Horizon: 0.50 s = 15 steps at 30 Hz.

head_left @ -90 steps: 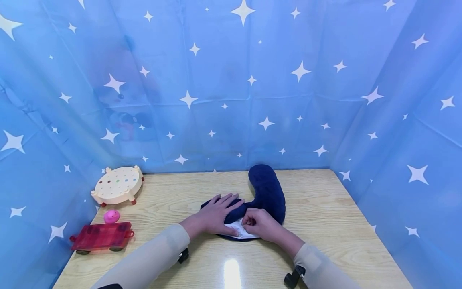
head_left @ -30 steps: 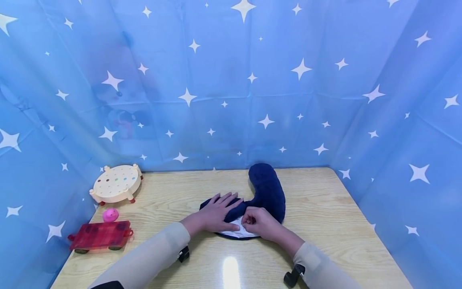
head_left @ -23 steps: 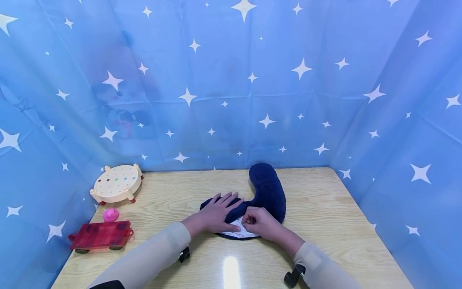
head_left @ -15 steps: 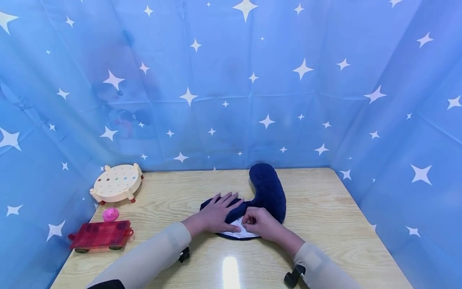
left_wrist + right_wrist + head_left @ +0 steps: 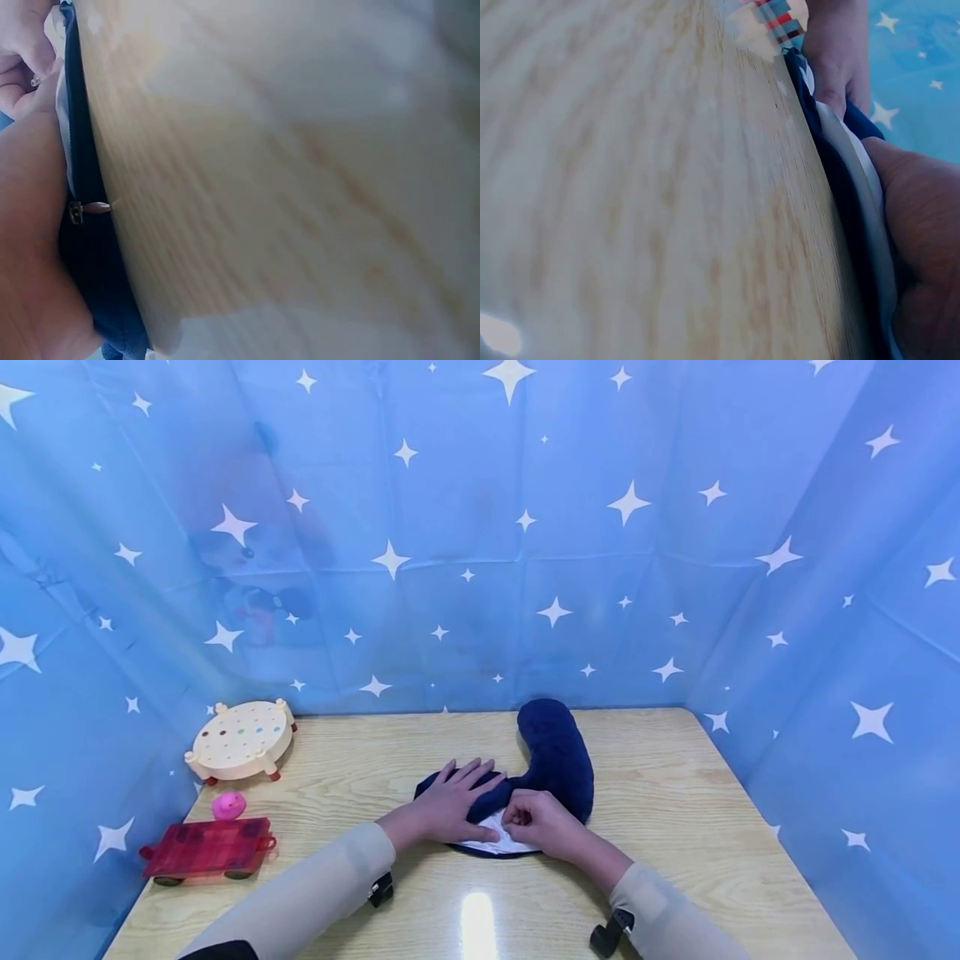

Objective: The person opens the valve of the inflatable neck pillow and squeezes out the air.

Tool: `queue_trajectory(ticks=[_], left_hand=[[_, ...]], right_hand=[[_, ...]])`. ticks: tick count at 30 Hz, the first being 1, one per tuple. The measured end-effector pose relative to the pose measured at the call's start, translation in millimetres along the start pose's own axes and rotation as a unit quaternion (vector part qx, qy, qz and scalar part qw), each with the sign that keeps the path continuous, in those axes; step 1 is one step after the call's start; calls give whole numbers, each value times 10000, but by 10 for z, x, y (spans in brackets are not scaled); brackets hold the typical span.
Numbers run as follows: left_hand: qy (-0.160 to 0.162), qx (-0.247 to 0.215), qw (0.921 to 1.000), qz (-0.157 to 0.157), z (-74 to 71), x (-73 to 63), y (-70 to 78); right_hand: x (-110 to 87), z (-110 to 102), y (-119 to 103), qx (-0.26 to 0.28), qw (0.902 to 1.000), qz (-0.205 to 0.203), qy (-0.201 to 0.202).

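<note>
A navy U-shaped neck pillow [image 5: 558, 756] lies on the table, its near edge unzipped along a white inner lining [image 5: 491, 837]. My left hand [image 5: 450, 806] rests on the pillow's left arm with fingers spread; its thumb lies over the white lining. The fingers of my right hand [image 5: 543, 822] are curled and pinch at the lining near the pillow's middle; a tiny pale speck shows at the fingertips in the left wrist view, too small to name. There, a zipper pull [image 5: 95, 208] hangs at the pillow's dark edge beside the left hand.
On the left of the wooden table [image 5: 675, 793] stand a cream round pegged stand [image 5: 243, 742], a pink toy [image 5: 228, 805] and a red see-through toy wagon [image 5: 210, 847]. A blue curtain [image 5: 480, 527] with white stars closes off the back and both sides.
Both hands and the pillow stay in place. Only the head view has shifted slightly.
</note>
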<state>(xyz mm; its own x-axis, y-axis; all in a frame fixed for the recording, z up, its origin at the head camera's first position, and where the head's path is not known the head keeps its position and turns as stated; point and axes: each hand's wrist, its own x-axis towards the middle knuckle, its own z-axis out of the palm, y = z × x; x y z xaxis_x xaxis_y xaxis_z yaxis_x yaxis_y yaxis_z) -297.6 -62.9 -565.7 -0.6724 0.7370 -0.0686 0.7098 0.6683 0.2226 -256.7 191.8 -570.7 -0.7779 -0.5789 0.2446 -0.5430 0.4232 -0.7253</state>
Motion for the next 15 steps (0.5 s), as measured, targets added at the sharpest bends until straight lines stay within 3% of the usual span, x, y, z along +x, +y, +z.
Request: queue_trajectory(ticks=[5, 8, 12, 15], left_hand=[[207, -441, 9987, 143, 6, -2, -45], [354, -705, 9960, 409, -17, -52, -66], [259, -375, 9962, 739, -63, -116, -44], [130, 74, 9969, 767, -70, -114, -27]], right_hand=[[-4, -3, 7, -6, 9999, -153, 38], [-4, 26, 19, 37, 9997, -226, 50], [-11, 36, 16, 78, 9998, -190, 50], [-16, 15, 8, 42, 9999, -104, 43]])
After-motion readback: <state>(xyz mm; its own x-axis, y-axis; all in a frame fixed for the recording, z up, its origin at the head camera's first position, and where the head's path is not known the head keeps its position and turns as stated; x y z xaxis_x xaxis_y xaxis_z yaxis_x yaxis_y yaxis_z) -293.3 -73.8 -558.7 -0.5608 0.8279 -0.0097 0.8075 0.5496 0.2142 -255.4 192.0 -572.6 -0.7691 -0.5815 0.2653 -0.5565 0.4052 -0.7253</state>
